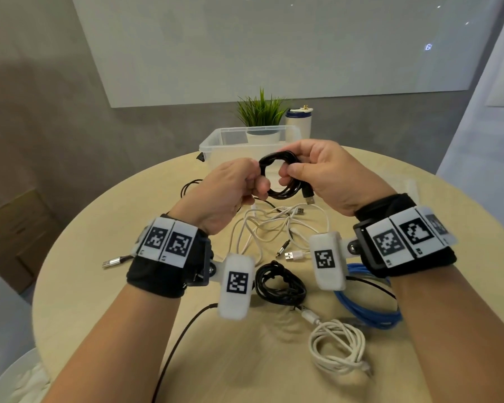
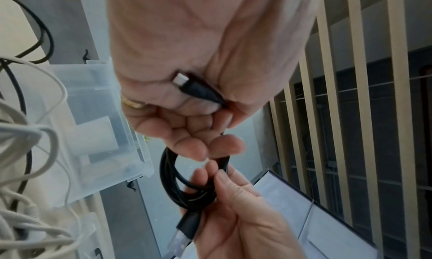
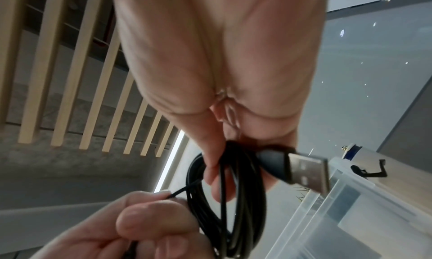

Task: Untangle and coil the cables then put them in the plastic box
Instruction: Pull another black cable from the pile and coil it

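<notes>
At frame centre, above the round table [image 1: 134,216], the left hand [image 1: 230,190] and right hand [image 1: 326,175] both pinch a coiled black USB cable [image 1: 277,177], fingers curled around its loops. The clear plastic box [image 1: 213,144] sits just behind, toward the upper middle; tangled white cables [image 1: 262,228] lie below.

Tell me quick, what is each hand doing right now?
Left hand: fingers curled, pinching the black cable coil and its small plug.
Right hand: holds the coil's other side, near the USB plug.

Both hands raised, left hand [image 1: 230,187] and right hand [image 1: 329,173] curled, pinching.
</notes>
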Action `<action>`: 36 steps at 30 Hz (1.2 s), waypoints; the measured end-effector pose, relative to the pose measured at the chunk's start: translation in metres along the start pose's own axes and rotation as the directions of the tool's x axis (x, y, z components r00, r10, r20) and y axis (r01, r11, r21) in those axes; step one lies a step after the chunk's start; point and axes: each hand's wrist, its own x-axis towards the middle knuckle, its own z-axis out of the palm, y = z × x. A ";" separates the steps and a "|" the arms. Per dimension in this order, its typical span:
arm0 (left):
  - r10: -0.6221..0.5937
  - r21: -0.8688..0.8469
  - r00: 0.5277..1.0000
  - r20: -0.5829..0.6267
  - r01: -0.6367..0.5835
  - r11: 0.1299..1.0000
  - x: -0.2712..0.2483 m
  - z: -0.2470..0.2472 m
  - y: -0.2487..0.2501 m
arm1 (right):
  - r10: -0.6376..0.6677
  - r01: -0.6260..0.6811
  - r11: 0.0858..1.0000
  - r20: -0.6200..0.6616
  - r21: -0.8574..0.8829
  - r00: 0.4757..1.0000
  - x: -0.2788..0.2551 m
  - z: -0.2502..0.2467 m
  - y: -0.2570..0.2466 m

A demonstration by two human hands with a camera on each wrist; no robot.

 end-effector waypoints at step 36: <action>0.115 -0.131 0.984 -0.138 -0.133 0.982 0.005 -0.007 -0.001 | 0.094 -0.059 0.927 0.078 -0.370 0.992 -0.001 -0.006 0.002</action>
